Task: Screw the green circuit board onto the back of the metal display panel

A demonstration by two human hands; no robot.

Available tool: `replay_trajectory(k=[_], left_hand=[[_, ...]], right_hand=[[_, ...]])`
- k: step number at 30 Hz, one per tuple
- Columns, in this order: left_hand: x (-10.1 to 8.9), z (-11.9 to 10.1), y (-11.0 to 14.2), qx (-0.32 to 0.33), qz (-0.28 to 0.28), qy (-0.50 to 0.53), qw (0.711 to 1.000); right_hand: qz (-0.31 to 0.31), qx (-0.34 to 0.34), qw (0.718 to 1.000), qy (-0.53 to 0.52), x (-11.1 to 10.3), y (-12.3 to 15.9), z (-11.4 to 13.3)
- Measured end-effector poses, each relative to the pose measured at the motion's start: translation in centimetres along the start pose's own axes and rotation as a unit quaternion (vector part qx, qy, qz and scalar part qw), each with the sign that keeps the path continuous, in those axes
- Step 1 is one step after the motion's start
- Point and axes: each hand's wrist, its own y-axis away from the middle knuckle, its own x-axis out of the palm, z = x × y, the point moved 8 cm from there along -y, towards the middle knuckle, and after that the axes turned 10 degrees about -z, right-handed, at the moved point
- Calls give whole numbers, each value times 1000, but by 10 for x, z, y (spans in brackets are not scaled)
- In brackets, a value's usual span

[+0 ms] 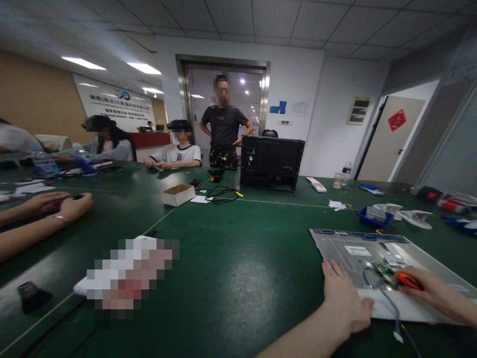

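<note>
A silver flat display panel (357, 251) with a blue board strip along its far edge lies on the green table at the lower right. My left hand (345, 298) rests on the panel's near left edge, fingers stretched out and holding nothing. Closed around the orange-and-black handle of a screwdriver (409, 280), my right hand (434, 288) is over a small green circuit board (385, 273). The screwdriver's tip is too small to make out. From the board a grey cable (391, 301) hangs over the panel's near edge.
Beyond the panel sits a blue tray (375, 219) beside white curved pieces (415, 217). A black monitor housing (272, 163) stands farther back, near a cardboard box (179, 195) and black cables (223, 195). Another person's hands (69, 206) are at the left; more people are beyond the table.
</note>
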Motion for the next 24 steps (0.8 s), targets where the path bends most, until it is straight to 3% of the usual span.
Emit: replay_trajectory(k=[5, 9, 14, 19, 24], left_hand=[[4, -4, -7, 7, -19, 21, 1000], [8, -5, -10, 10, -25, 23, 999], [8, -8, -14, 19, -27, 38, 999], [5, -10, -20, 34, -29, 68, 997], [-2, -1, -31, 45, -24, 199, 979]], right_hand=[[-10, 2, 1000, 3, -3, -2, -1], [27, -26, 998, 42, 8, -6, 0], [21, -45, 996, 78, 20, -4, 9], [-4, -12, 994, 112, 19, -12, 21], [36, 40, 984, 168, 38, -26, 53]])
